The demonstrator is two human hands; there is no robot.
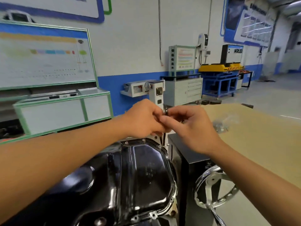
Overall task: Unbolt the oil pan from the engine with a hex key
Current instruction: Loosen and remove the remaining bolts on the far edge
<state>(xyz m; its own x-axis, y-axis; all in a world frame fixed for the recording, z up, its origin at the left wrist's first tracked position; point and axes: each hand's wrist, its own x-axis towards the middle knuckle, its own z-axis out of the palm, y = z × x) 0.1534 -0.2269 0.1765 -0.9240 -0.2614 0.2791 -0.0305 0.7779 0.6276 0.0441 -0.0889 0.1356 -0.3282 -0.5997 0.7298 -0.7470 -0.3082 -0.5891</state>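
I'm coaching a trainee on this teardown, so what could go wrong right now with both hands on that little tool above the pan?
The left hand and right hand both pinch the small dark tool above the oil pan; a slip could drop it onto the pan. The pile of bolts sits on the cardboard near the right hand and might scatter if bumped.

Tan bench top (260,152) is running along the right side, near to far. Small pile of loose bolts (220,127) is lying on it toward the far-left part, w/ sth clear & blurred just beside.
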